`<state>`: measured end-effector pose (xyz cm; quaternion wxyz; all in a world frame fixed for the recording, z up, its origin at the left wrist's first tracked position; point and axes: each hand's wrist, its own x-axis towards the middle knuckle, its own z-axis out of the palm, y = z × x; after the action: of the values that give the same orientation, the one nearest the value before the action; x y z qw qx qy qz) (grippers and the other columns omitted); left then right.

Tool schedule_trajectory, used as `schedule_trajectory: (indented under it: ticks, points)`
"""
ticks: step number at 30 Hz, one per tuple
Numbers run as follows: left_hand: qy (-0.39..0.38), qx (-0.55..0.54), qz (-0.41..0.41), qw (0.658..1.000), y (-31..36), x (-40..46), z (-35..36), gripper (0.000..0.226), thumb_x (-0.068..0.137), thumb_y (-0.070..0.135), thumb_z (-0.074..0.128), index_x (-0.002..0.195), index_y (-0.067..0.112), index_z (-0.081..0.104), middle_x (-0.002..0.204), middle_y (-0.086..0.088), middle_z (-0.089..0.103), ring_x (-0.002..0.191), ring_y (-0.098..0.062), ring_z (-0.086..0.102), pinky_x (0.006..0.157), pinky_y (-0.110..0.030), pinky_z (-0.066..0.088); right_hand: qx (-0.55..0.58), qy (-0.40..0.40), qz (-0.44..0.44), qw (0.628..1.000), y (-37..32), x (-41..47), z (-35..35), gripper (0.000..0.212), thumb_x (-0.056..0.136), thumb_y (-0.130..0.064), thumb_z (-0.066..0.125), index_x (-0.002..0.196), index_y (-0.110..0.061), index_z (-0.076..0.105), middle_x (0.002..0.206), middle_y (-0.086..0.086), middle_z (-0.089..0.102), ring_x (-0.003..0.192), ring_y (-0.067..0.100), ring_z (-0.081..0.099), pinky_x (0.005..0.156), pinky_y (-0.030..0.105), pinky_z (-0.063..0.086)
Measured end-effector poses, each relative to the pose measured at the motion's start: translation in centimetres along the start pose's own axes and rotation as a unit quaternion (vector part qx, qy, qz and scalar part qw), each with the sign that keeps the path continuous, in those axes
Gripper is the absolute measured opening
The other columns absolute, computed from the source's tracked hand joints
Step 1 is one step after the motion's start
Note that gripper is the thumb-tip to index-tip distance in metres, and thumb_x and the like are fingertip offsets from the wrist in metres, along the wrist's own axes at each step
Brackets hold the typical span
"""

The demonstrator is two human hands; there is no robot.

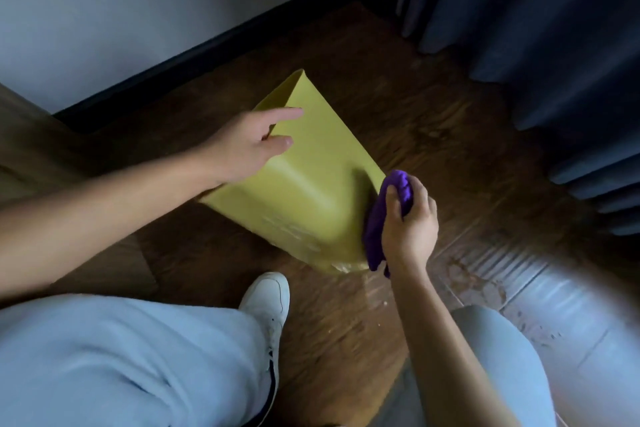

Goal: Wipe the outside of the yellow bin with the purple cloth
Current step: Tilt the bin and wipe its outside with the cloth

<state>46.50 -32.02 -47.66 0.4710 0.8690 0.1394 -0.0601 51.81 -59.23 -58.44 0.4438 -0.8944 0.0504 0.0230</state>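
Note:
The yellow bin [311,180] lies tipped on its side on the dark wooden floor, its open mouth turned away to the far left. My left hand [247,146] rests on its upper left edge, fingers spread over the side near the rim. My right hand [410,218] is shut on the bunched purple cloth [381,218], which presses against the bin's right edge near its base. A corner of the cloth hangs down below my wrist.
A white wall with black skirting [221,42] runs behind the bin. Dark blue curtains [540,28] hang at the right. A wooden furniture panel [41,156] stands at the left. My white shoe [270,302] and light trouser legs fill the foreground.

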Motion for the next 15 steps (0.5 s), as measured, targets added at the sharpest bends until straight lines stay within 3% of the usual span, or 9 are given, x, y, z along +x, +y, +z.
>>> schedule_trajectory:
  ticks: [1,3,5,9,12,14,15]
  points:
    - [-0.018,-0.003,-0.003,1.0,0.8,0.3,-0.5,0.056,0.104,0.026,0.059,0.153,0.044,0.04,0.149,0.002,0.053,0.134,-0.005,0.043,0.106,-0.026,0.037,0.006,-0.01,-0.031,0.999,-0.9,0.6,-0.8,0.041,0.102,-0.043,0.059,0.141,-0.031,0.059,0.134,0.002,0.062,0.116,0.018,0.059,0.088,0.024,0.037]
    - [-0.062,-0.017,0.012,0.998,2.4,0.8,-0.9,0.066,0.102,0.021,0.061,0.158,0.038,0.031,0.161,0.002,0.042,0.15,-0.013,0.034,0.12,-0.041,0.032,0.025,-0.021,-0.076,0.997,-2.1,1.8,-2.1,0.041,0.102,-0.041,0.06,0.141,-0.029,0.06,0.133,0.0,0.063,0.117,0.014,0.058,0.09,0.02,0.036]
    - [-0.076,-0.018,0.031,0.996,3.8,1.0,-0.5,0.07,0.103,0.017,0.058,0.161,0.036,0.024,0.159,0.002,0.046,0.148,-0.012,0.04,0.121,-0.045,0.034,0.049,-0.025,-0.078,0.995,-2.2,2.5,-3.0,0.042,0.102,-0.042,0.06,0.142,-0.029,0.059,0.134,-0.001,0.063,0.116,0.012,0.058,0.095,0.022,0.039]
    - [-0.04,0.044,0.077,0.995,4.7,1.2,1.4,0.064,0.11,0.017,0.046,0.163,0.034,0.016,0.16,0.01,0.04,0.145,-0.007,0.041,0.122,-0.036,0.033,0.118,-0.02,0.027,0.992,-0.9,3.2,-3.8,0.038,0.102,-0.048,0.056,0.139,-0.039,0.058,0.124,-0.007,0.066,0.114,0.015,0.061,0.098,0.035,0.049]
    - [-0.038,0.06,0.1,0.992,4.9,1.1,2.1,0.059,0.111,0.023,0.042,0.163,0.033,0.016,0.153,0.013,0.047,0.135,-0.004,0.051,0.114,-0.027,0.041,0.152,-0.009,0.087,0.984,0.3,4.8,-5.0,0.035,0.102,-0.048,0.056,0.134,-0.038,0.062,0.122,-0.006,0.07,0.114,0.019,0.065,0.102,0.039,0.051]
    - [-0.021,0.068,0.122,0.99,4.8,0.8,2.1,0.057,0.111,0.022,0.043,0.163,0.027,0.021,0.149,0.006,0.056,0.122,0.007,0.055,0.112,-0.03,0.044,0.155,0.003,0.103,0.983,1.1,5.8,-6.0,0.035,0.101,-0.049,0.057,0.134,-0.037,0.063,0.122,-0.005,0.07,0.114,0.019,0.065,0.103,0.041,0.051]
    - [-0.01,0.064,0.135,0.989,4.7,0.5,2.1,0.055,0.111,0.019,0.044,0.163,0.022,0.025,0.145,0.0,0.061,0.132,-0.004,0.055,0.109,-0.033,0.044,0.157,0.009,0.108,0.982,1.4,6.0,-6.3,0.035,0.101,-0.049,0.057,0.134,-0.037,0.063,0.123,-0.005,0.07,0.114,0.018,0.065,0.105,0.042,0.051]
